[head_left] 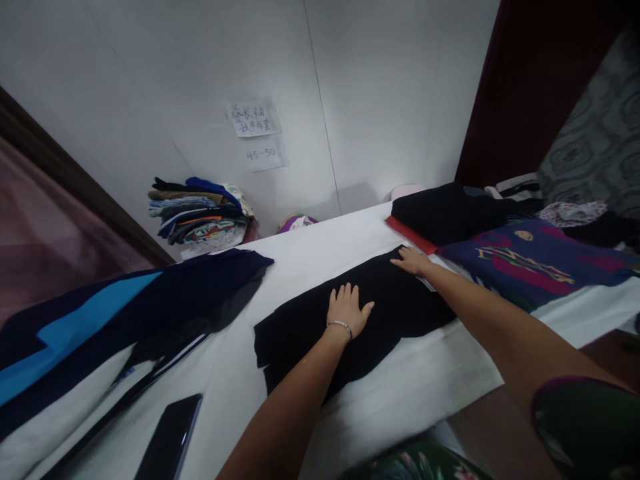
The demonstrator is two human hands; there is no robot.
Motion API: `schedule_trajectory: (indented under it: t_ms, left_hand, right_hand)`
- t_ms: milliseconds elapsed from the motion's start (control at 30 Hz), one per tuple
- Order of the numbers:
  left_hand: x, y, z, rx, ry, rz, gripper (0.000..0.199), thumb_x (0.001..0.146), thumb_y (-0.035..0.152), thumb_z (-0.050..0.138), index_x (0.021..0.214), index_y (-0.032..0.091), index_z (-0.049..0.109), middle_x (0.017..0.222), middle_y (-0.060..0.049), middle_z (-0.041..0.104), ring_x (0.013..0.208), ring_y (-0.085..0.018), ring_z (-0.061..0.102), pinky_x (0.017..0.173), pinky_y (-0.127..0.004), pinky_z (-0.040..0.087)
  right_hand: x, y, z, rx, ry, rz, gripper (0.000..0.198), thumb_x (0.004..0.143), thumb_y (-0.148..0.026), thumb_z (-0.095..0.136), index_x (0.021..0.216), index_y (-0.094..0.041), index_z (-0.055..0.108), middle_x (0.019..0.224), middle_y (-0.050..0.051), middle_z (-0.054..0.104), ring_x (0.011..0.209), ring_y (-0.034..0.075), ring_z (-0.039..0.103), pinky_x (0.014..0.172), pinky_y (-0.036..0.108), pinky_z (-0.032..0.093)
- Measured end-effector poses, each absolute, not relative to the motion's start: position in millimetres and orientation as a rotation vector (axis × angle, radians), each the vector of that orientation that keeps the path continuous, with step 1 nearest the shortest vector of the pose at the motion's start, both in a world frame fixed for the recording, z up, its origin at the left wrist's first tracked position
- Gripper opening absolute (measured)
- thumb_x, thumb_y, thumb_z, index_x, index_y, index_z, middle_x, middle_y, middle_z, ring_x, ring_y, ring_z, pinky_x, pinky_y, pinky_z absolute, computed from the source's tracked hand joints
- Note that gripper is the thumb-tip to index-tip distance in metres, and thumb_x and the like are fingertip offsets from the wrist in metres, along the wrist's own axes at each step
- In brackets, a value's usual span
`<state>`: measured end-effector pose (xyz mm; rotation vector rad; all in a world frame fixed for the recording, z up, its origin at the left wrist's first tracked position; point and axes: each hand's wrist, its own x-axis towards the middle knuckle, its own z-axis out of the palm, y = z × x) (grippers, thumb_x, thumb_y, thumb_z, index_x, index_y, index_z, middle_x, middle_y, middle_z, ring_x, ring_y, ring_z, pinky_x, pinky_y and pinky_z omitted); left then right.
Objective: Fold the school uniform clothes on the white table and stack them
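A black garment (390,313) lies spread flat on the white table (320,250), its exact kind unclear. My left hand (347,310), with a thin bracelet at the wrist, rests palm down on the middle of the cloth, fingers spread. Farther right, my right hand (412,261) lies at the garment's far right edge, its fingers stretched over the fabric. Neither hand grips anything that I can see. Part of the garment's near side is hidden under my left forearm.
To the left lie dark blue clothes (200,293) and a dark phone (169,437). A stack of folded clothes (200,213) stands against the wall. On the right are a black clothing pile (440,210), a red piece (410,235) and a patterned purple garment (535,260). Handwritten papers (254,119) hang above.
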<state>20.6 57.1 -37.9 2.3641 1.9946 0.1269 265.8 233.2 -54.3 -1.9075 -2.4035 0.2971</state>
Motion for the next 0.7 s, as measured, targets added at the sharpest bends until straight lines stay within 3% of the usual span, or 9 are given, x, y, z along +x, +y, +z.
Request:
schedule_trajectory:
  t_ms: [233,333,467,600,700]
  left_hand:
    - [22,57,-36,2.346,2.013,0.081,0.075,0.092,0.062,0.017,0.145,0.013,0.037,0.151,-0.014,0.035,0.141,-0.027,0.027,0.116,-0.048,0.016]
    - [23,58,-34,2.343,2.015,0.069,0.075,0.092,0.063,0.017,0.145,0.013,0.036,0.151,-0.014,0.035,0.141,-0.027,0.027,0.116,-0.047,0.015]
    - [24,58,-33,2.332,2.012,0.056,0.075,0.092,0.062,0.019,0.145,0.013,0.036,0.152,-0.014,0.034,0.141,-0.028,0.028,0.116,-0.047,0.015]
    - [24,59,-34,2.35,2.004,0.086,0.075,0.092,0.062,0.021,0.144,0.011,0.037,0.151,-0.016,0.035,0.14,-0.029,0.029,0.116,-0.048,0.015]
    - [24,60,-36,2.369,2.0,0.121,0.072,0.092,0.061,0.023,0.143,0.013,0.039,0.15,-0.015,0.037,0.139,-0.03,0.03,0.115,-0.049,0.017]
  right_hand:
    - [265,228,-59,-1.872,-2.301,0.311,0.071,0.088,-0.066,0.032,0.138,-0.018,0.046,0.151,0.014,0.034,0.141,0.032,0.022,0.11,0.057,0.022]
    - [268,227,-48,-1.812,-2.267,0.4,0.068,0.089,-0.064,0.034,0.136,-0.017,0.05,0.147,0.012,0.041,0.138,0.029,0.031,0.112,0.048,0.026]
    - [288,209,-28,-1.681,-2.121,0.476,0.065,0.094,-0.055,0.028,0.142,-0.014,0.043,0.149,0.01,0.039,0.137,0.023,0.035,0.113,0.037,0.028]
    - [311,153,-19,-1.423,-2.001,0.664,0.058,0.086,-0.059,0.046,0.124,-0.018,0.063,0.127,0.007,0.062,0.12,0.028,0.054,0.107,0.041,0.038]
    - [320,108,-25,-1.345,-2.067,0.71,0.053,0.084,-0.058,0.052,0.12,-0.022,0.066,0.121,0.005,0.066,0.113,0.028,0.059,0.102,0.041,0.044]
